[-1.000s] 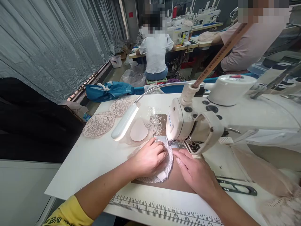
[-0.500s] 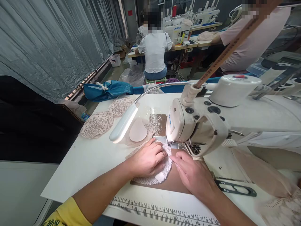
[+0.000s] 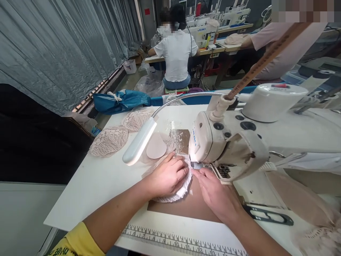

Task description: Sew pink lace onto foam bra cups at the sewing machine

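Note:
A pale lace bra cup with a white inner layer lies under the head of the white sewing machine. My left hand rests on top of it, fingers bent and closed on the fabric. At the cup's right edge, close to the presser foot, my right hand pinches the rim between thumb and forefinger. The needle tip is too small to make out. Just behind my left hand sits another sheer lace piece with a smooth, pale oval pad.
Two lace cups lie at the table's left. A lamp on a bendy neck hangs over the work. A printed ruler runs along the front edge, with a dark slotted plate at right. Co-workers sit beyond.
The bra cup has shifted away from me and turned slightly under the machine, both hands moving with it. A small white scrap now shows on the brown surface.

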The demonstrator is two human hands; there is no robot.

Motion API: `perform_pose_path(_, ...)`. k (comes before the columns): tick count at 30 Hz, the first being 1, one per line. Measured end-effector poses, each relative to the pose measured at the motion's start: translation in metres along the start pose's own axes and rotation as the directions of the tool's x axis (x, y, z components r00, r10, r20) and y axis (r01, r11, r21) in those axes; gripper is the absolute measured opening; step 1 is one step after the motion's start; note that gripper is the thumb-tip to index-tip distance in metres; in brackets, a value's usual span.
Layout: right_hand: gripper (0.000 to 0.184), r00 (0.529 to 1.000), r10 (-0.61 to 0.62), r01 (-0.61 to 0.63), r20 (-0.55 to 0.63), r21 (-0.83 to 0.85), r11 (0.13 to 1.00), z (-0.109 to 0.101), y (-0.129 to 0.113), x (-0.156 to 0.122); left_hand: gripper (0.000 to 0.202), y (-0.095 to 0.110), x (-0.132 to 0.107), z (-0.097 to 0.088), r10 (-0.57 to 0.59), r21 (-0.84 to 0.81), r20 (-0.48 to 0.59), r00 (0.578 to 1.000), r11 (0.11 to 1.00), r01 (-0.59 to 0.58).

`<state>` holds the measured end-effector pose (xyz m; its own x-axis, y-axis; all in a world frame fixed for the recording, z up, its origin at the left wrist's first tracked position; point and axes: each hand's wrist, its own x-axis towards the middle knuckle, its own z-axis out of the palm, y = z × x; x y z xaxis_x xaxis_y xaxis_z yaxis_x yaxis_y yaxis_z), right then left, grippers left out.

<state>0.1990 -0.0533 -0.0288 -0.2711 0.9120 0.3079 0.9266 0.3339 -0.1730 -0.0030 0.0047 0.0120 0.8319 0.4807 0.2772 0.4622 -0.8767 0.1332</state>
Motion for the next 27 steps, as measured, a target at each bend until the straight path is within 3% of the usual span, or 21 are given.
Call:
perform_pose_path(5, 0.037, 0.999, 0.047, -0.047, -0.028, -0.011, 0.999, -0.002, 0.002, 0.006, 0.033, 0.002, -0.002, 0.004, 0.036, -0.026, 0.037, 0.999, 0.999, -0.035)
perform_pose_path(13, 0.034, 0.997, -0.014, 0.017, -0.07, 0.041, 0.999, -0.012, -0.001, 0.008, 0.032, 0.005, -0.006, 0.004, 0.05, -0.081, 0.066, 0.997, 0.996, -0.045)
perform_pose_path(20, 0.04, 0.996, -0.076, 0.073, -0.038, -0.084, 0.994, -0.005, 0.0, 0.005, 0.035, 0.004, -0.005, 0.002, 0.041, -0.084, 0.074, 0.996, 0.996, -0.035)
perform_pose_path(27, 0.037, 0.989, -0.068, 0.047, -0.133, -0.154, 0.987, 0.001, -0.002, 0.003, 0.037, 0.007, -0.005, 0.01, -0.003, -0.022, 0.031, 1.0, 1.0, 0.004)
